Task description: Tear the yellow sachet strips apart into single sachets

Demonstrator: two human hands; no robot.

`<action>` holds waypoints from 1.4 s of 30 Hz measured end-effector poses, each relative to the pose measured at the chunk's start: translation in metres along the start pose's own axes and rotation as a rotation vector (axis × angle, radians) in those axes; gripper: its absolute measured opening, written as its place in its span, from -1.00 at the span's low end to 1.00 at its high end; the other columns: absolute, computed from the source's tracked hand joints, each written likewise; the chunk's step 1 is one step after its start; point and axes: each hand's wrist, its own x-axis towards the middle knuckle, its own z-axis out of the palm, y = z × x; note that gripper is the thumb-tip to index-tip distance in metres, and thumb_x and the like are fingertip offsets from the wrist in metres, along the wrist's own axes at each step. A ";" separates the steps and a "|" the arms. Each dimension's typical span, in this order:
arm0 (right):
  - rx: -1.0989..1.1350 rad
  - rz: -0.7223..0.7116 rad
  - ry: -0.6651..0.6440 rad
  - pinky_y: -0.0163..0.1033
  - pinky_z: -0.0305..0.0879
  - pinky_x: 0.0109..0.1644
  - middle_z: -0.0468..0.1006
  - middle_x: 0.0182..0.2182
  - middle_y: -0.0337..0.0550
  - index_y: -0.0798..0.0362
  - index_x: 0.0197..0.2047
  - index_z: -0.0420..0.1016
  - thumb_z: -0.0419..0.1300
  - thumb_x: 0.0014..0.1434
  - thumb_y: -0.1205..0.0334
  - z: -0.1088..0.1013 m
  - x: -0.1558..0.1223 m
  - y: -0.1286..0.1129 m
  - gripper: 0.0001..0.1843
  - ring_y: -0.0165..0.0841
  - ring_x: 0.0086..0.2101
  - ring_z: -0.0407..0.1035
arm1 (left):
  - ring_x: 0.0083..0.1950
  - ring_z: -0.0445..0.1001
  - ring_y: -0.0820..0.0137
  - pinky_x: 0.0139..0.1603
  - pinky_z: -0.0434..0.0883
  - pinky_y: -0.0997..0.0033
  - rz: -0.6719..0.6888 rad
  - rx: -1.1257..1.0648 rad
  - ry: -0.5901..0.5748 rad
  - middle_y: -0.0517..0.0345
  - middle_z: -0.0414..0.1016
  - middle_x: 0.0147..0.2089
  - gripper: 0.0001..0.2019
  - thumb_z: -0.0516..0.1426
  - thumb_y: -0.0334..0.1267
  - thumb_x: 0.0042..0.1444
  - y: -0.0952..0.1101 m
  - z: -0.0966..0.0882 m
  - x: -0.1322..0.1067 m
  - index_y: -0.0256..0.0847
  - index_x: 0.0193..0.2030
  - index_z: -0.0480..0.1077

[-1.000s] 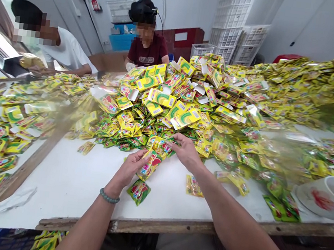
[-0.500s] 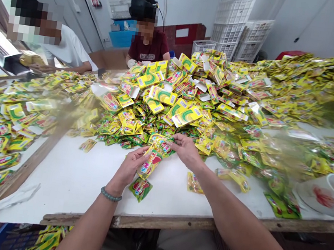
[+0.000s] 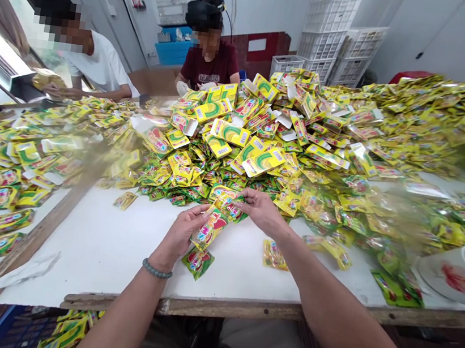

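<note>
Low over the white table (image 3: 119,250), my left hand (image 3: 185,227) is closed on a small yellow printed box (image 3: 210,227) with a red heart and bright letters. At the box's far end, my right hand (image 3: 260,209) pinches a small green and yellow packet (image 3: 234,209). Whether that packet is partly inside the box I cannot tell. A green packet (image 3: 198,262) lies on the table just below the box. Beyond both hands rises a heap of small packets (image 3: 185,170), with yellow flat boxes (image 3: 264,161) piled on it.
A wooden strip (image 3: 44,223) divides off more boxes at left. A white flowered cup (image 3: 454,274) stands at right. Two people sit across the table, one in a white shirt (image 3: 104,69), one in a maroon shirt (image 3: 211,71). A blue basket (image 3: 13,328) of boxes is below the edge.
The view has shifted slightly, so everything sits a little further right. Both hands keep their grip, with the box and packet in nearly the same place.
</note>
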 end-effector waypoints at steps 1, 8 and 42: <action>-0.022 -0.014 -0.013 -0.25 0.27 -0.33 0.53 -0.45 -0.24 0.06 -0.38 0.46 0.34 -0.06 -0.07 -0.001 0.000 0.000 -0.64 -0.36 -0.40 0.37 | -0.38 0.57 0.36 -0.33 0.45 0.43 0.002 0.002 -0.006 0.05 0.64 -0.29 -0.49 0.41 -0.19 -0.21 0.000 0.001 0.000 -0.29 -0.07 0.49; -0.408 -0.169 0.221 -0.26 0.18 -0.29 0.48 -0.44 -0.22 0.05 -0.42 0.54 0.33 0.01 0.10 0.001 0.000 -0.002 -0.81 -0.35 -0.38 0.31 | -0.31 0.58 0.38 -0.27 0.46 0.45 0.026 0.029 -0.021 0.05 0.64 -0.22 -0.42 0.41 -0.19 -0.20 -0.003 0.006 0.000 -0.27 0.02 0.46; -0.442 -0.122 0.094 0.08 -0.03 0.18 0.62 -0.27 -0.20 -0.05 -0.04 0.37 0.18 0.16 0.25 0.046 -0.019 -0.016 -0.72 -0.21 -0.02 0.38 | -0.50 0.50 0.42 -0.45 0.40 0.50 0.212 0.083 0.077 0.28 0.54 -0.44 -0.32 0.36 -0.13 -0.10 -0.008 0.006 -0.001 -0.15 0.15 0.21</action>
